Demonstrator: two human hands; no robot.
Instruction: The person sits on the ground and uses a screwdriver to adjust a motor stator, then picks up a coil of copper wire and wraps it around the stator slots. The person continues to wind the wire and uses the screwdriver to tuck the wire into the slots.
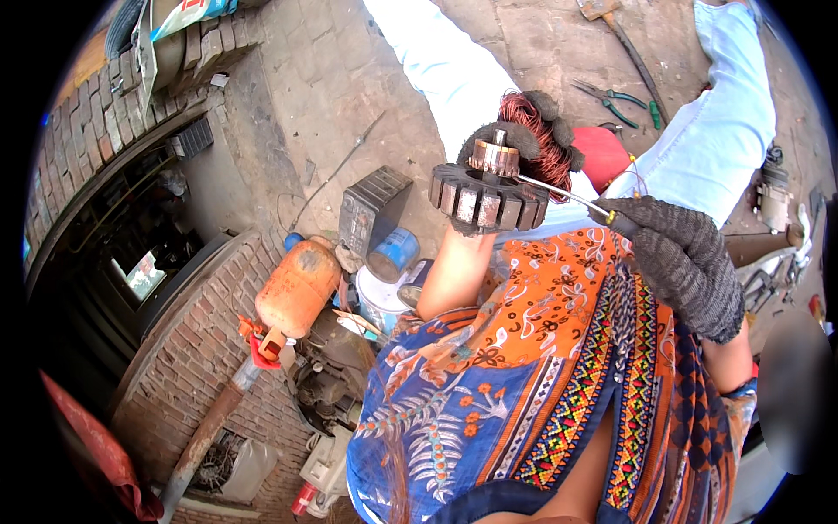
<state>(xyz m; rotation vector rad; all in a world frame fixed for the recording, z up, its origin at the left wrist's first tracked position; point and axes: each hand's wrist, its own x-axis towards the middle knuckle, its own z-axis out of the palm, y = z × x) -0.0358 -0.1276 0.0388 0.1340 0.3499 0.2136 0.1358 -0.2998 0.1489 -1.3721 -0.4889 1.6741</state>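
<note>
My left hand [524,140], in a dark knit glove, is closed around a motor armature [489,196] and a bundle of reddish copper wire [534,131]. The armature has a slotted dark iron core, with a copper commutator [494,159] and a short shaft end facing up. My right hand [681,253], also gloved, grips a thin screwdriver [559,189]. Its blade reaches left to the armature beside the commutator; whether the tip touches it I cannot tell. The palm side of my left hand is hidden behind the armature.
Pliers [615,98] and a hammer [624,44] lie on the brick floor beyond my legs. A red object [601,155] sits between them. At left are an orange cylinder [298,288], a dark bin [371,210] and a blue can [394,251]. Metal tools [777,275] lie at right.
</note>
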